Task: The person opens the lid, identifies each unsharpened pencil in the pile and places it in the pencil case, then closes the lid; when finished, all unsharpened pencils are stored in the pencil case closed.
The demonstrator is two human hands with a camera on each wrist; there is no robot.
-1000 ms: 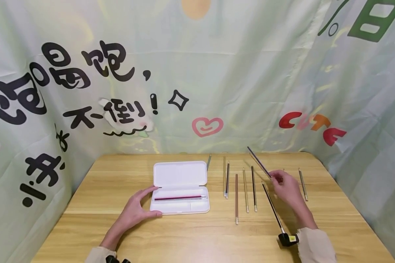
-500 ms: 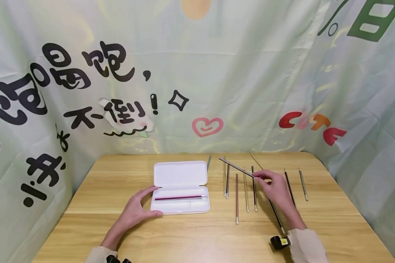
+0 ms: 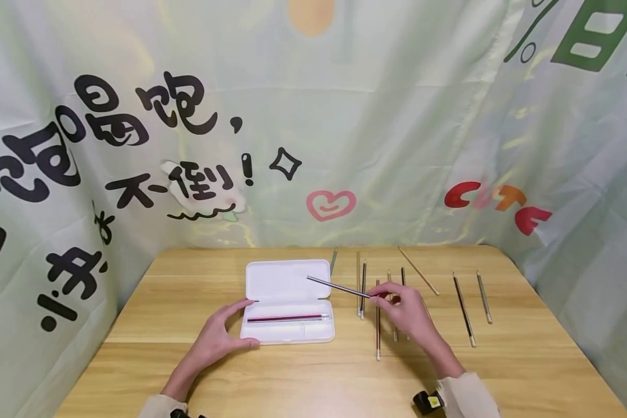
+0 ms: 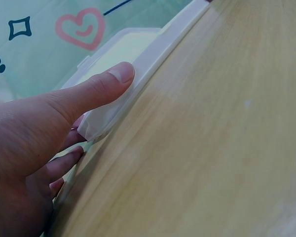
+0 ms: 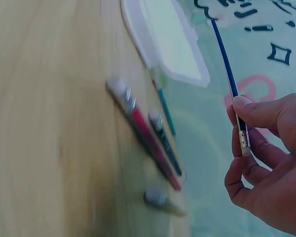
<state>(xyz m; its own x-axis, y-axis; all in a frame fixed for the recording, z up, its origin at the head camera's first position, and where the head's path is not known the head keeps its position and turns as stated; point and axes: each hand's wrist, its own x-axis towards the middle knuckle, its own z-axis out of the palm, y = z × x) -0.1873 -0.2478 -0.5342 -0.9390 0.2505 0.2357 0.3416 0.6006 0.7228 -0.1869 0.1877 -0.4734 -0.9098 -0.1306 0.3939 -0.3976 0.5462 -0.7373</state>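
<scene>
A white pencil case lies with its lid laid back on the wooden table. My left hand grips its left end, the thumb along the near wall and fingers at the hinge side, as the left wrist view also shows. Inside the case's tray lies a red-and-dark pencil. Between thumb and fingers my right hand pinches a dark blue pencil near its eraser end. The pencil points left, its tip overlapping the case's lid in the head view. Below the right hand a red pencil lies on the table.
Several pencils lie spread to the right of the case, among them a black one, a grey one and a natural-wood one. A teal pencil sits behind the case's lid. A printed curtain hangs behind the table.
My right hand has carried the blue pencil leftward from the right side of the table toward the case, uncovering pencils it had overlapped. My left hand stays on the case.
</scene>
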